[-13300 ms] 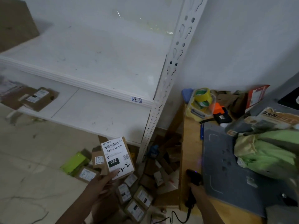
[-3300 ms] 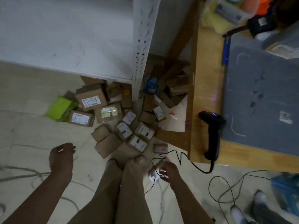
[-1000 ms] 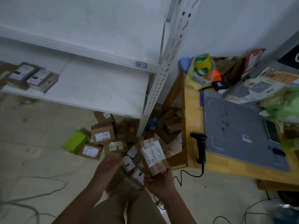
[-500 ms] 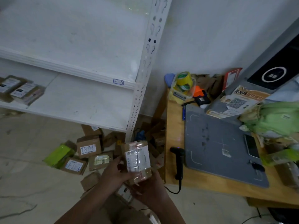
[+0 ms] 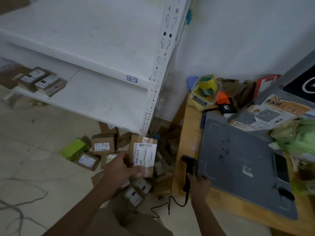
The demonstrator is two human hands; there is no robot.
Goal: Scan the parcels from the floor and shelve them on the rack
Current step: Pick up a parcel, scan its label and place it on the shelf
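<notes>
Two hands show at the bottom of the view. At six o'clock from the middle, the left hand (image 5: 119,171) grips a brown parcel (image 5: 143,155) by its lower left corner, thumb on the white label side and fingers curled behind. The parcel is held upright in the air, label toward the camera, over the floor pile.

At five o'clock the right hand (image 5: 198,184) has its fingers wrapped round the handle of the black scanner (image 5: 189,160). The scanner lies at the near left edge of the wooden table (image 5: 189,130), its head toward twelve o'clock, and its cable (image 5: 170,203) trails to the floor.

At three o'clock of the scanner a grey mat (image 5: 238,167) covers the table, with a phone (image 5: 281,167) at its right edge. At nine o'clock of the held parcel, more boxes (image 5: 102,147) and a green packet (image 5: 73,148) lie on the floor.

Farther off, at eleven o'clock, stands the white rack (image 5: 162,65). Its lower shelf carries a few labelled parcels (image 5: 40,80) at ten o'clock. A tape roll (image 5: 207,86) sits in a tub at the table's far corner, at two o'clock.
</notes>
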